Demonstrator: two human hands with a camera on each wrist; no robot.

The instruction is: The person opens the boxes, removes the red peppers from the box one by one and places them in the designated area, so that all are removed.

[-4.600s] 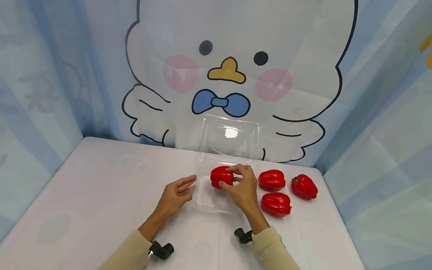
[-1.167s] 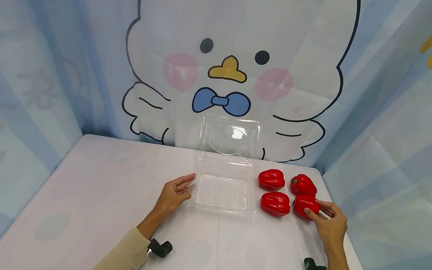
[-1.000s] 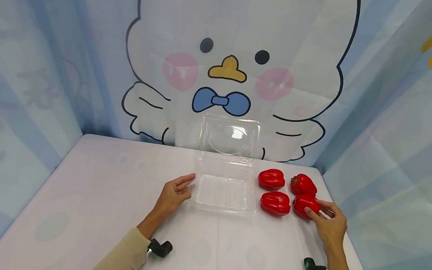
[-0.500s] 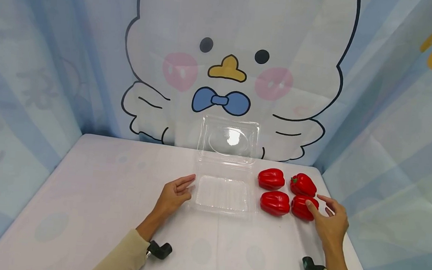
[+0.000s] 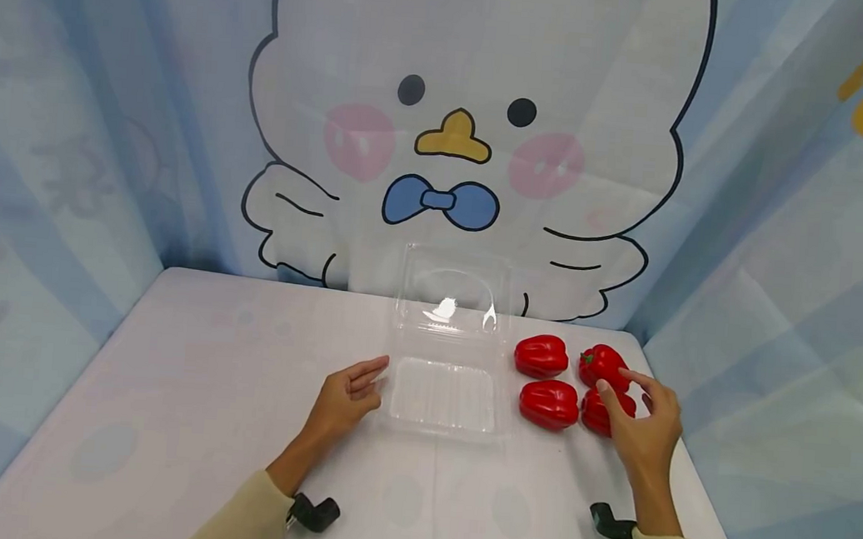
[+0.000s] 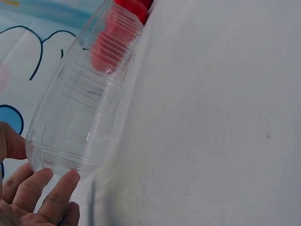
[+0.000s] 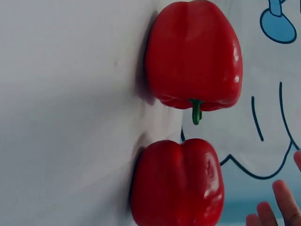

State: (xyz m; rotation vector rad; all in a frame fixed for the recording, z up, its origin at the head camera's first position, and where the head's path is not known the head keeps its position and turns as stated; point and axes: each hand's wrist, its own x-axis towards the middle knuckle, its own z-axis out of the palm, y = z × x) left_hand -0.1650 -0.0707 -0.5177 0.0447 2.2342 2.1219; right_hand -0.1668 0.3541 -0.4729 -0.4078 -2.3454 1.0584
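Observation:
A clear plastic clamshell box (image 5: 443, 396) stands on the table with its lid (image 5: 454, 288) raised behind it. My left hand (image 5: 343, 397) lies along the box's left side, fingertips touching the end wall (image 6: 68, 165). Right of the box sit two rows of red bell peppers: back left (image 5: 541, 356), front left (image 5: 549, 404), back right (image 5: 602, 366) and front right (image 5: 594, 413). Over the right pair is my right hand (image 5: 646, 426), fingers spread, covering part of the front right one. In the right wrist view its fingertips (image 7: 284, 197) stand apart from a red bell pepper (image 7: 178, 183).
The table (image 5: 189, 403) has a white cloth, bare to the left of the box. A curtain (image 5: 466, 38) printed with a cartoon bird stands right behind the table's back edge, with blue patterned curtains (image 5: 781, 327) at both sides.
Earlier my right hand gripped a pepper inside the box, then set it front right. Now it has let go and moved back toward the back right pepper. The lid has tilted and sits lower.

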